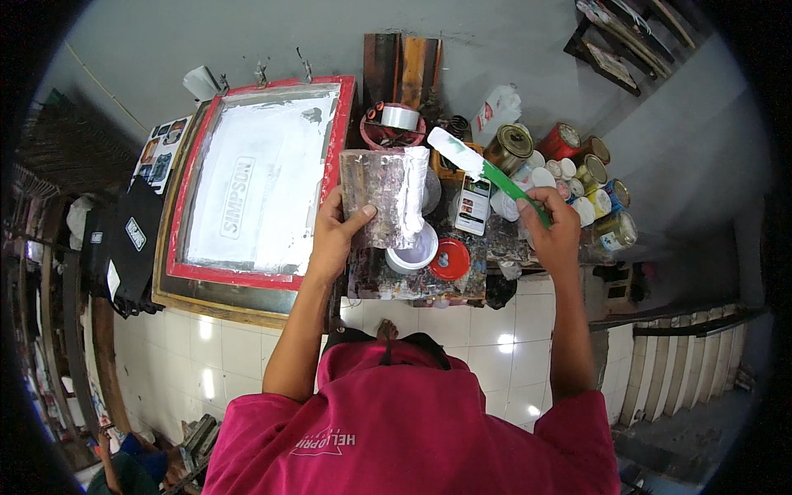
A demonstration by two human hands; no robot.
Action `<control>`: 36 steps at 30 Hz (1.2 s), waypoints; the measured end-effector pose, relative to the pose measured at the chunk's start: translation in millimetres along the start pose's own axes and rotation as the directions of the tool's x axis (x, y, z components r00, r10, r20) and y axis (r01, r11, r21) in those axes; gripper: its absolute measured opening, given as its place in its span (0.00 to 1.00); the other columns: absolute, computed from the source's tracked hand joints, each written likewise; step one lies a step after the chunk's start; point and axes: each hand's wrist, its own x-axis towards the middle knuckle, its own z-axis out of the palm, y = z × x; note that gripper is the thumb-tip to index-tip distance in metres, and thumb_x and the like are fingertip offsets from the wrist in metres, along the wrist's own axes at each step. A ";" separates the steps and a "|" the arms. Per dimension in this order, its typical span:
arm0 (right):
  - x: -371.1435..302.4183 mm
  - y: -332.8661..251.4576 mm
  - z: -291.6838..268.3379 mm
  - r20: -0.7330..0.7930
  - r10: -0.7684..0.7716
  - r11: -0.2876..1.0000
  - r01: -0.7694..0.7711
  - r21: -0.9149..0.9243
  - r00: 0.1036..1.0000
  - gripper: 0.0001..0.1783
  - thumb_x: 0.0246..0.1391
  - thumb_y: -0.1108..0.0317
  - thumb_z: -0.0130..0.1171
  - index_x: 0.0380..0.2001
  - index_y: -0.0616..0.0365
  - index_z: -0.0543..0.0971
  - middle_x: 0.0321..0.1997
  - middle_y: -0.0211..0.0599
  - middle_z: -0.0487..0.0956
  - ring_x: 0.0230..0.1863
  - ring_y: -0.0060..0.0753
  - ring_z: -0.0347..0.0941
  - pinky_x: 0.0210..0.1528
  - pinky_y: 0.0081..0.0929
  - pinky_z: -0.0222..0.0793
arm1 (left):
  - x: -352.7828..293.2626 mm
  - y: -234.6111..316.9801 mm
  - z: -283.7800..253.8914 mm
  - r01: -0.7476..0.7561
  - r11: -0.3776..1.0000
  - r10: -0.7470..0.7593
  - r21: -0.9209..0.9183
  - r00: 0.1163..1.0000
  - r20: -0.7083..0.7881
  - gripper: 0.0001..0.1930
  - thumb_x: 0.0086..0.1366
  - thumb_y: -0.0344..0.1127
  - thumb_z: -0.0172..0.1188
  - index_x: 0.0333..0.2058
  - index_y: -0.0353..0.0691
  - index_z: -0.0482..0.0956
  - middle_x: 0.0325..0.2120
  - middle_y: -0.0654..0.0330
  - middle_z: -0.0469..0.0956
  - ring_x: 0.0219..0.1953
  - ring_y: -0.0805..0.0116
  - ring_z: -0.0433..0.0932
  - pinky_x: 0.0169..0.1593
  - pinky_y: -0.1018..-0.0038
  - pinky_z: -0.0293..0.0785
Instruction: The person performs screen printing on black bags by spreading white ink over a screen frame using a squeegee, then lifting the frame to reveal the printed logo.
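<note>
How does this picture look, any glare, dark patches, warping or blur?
Head view: bright glare spots on the floor tiles; black rim, edges bending toward it; far left side dim and hard to make out. Head view, centre: board and green spatula look fairly sharp.

The left hand [332, 239] is closed in a grip, its thumb [360, 218] laid across the top and pointed inward, toward the right hand [554, 227]; most of its fingers are hidden underneath. Below it, the left forearm [294, 330] is left bare and slanted slightly outward down to the elbow. The right hand is held well apart from the left, at about the same forward reach, with its fingers curled and its knuckles turned upward. Beneath that hand, the right forearm [569, 330] is also bare, stretched forward and angled slightly inward toward the wrist.
</note>
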 end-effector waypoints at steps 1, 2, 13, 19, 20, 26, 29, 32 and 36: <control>2.5 -2.6 -0.9 -0.003 -0.019 0.999 0.019 -0.030 1.000 0.06 0.61 0.72 0.64 0.38 0.63 0.78 0.28 0.28 0.79 0.29 0.15 0.69 0.32 0.20 0.64 | -0.4 0.1 1.5 -0.006 1.000 0.006 -0.001 1.000 0.005 0.20 0.65 0.25 0.64 0.54 0.33 0.73 0.46 0.58 0.81 0.46 0.72 0.79 0.53 0.73 0.74; 3.7 -2.0 -1.2 -0.009 -0.045 0.998 0.045 -0.047 0.999 0.06 0.61 0.72 0.64 0.37 0.63 0.79 0.28 0.29 0.79 0.29 0.16 0.69 0.32 0.21 0.65 | -0.8 0.5 3.1 -0.013 1.000 0.013 -0.001 1.000 0.010 0.20 0.65 0.25 0.64 0.54 0.33 0.73 0.46 0.58 0.81 0.46 0.72 0.79 0.53 0.73 0.74; 6.1 -13.0 2.4 -0.027 -0.143 0.971 0.135 -0.199 0.989 0.11 0.59 0.65 0.66 0.38 0.62 0.80 0.32 0.43 0.82 0.32 0.38 0.80 0.33 0.33 0.73 | -5.9 0.6 -0.6 -0.025 0.999 0.025 0.020 1.000 -0.004 0.21 0.64 0.24 0.64 0.56 0.33 0.73 0.46 0.57 0.80 0.47 0.71 0.78 0.53 0.73 0.74; 2.9 -2.5 14.0 0.025 -0.245 0.924 0.241 -0.297 0.969 0.08 0.57 0.69 0.65 0.37 0.61 0.80 0.33 0.45 0.83 0.31 0.46 0.81 0.32 0.38 0.74 | -8.1 1.2 2.5 -0.027 0.999 0.026 -0.018 0.999 -0.034 0.21 0.64 0.24 0.64 0.56 0.33 0.73 0.47 0.57 0.80 0.48 0.71 0.79 0.54 0.72 0.74; 2.5 0.1 15.4 0.009 -0.302 0.905 0.290 -0.310 0.953 0.08 0.56 0.69 0.65 0.37 0.60 0.80 0.33 0.45 0.83 0.31 0.47 0.80 0.33 0.38 0.75 | -7.2 -0.9 0.9 -0.030 0.999 0.029 -0.023 0.999 -0.032 0.21 0.64 0.24 0.64 0.56 0.33 0.73 0.47 0.57 0.80 0.48 0.71 0.79 0.54 0.72 0.74; -16.6 20.4 23.7 0.049 -0.395 0.855 0.387 -0.346 0.917 0.08 0.54 0.72 0.66 0.37 0.60 0.80 0.34 0.45 0.82 0.34 0.50 0.80 0.36 0.40 0.75 | -8.2 -7.0 -3.1 -0.064 0.998 0.065 0.024 0.998 -0.023 0.21 0.64 0.23 0.64 0.56 0.33 0.73 0.47 0.58 0.81 0.47 0.70 0.79 0.54 0.72 0.75; -29.6 38.1 33.4 0.058 -0.407 0.853 0.402 -0.334 0.912 0.08 0.54 0.74 0.65 0.38 0.62 0.79 0.35 0.46 0.81 0.36 0.52 0.79 0.38 0.42 0.74 | -7.4 -12.4 -3.2 -0.070 0.998 0.070 -0.004 0.997 -0.019 0.22 0.64 0.23 0.64 0.56 0.33 0.73 0.46 0.58 0.81 0.47 0.70 0.79 0.54 0.72 0.75; -41.0 49.1 40.3 0.064 -0.392 0.852 0.388 -0.351 0.918 0.08 0.54 0.74 0.65 0.38 0.62 0.79 0.36 0.46 0.81 0.36 0.52 0.79 0.39 0.43 0.74 | -7.3 -16.7 -2.6 -0.075 0.997 0.075 -0.022 0.997 -0.026 0.22 0.64 0.23 0.64 0.56 0.33 0.73 0.46 0.58 0.81 0.47 0.70 0.80 0.54 0.72 0.75; -55.3 67.1 49.2 0.095 -0.363 0.848 0.371 -0.379 0.927 0.11 0.54 0.70 0.65 0.40 0.59 0.78 0.38 0.45 0.81 0.38 0.51 0.78 0.40 0.44 0.74 | -7.4 -23.5 -5.2 -0.070 0.997 0.071 0.009 0.997 -0.029 0.22 0.64 0.23 0.64 0.56 0.34 0.73 0.46 0.58 0.81 0.47 0.71 0.80 0.54 0.73 0.75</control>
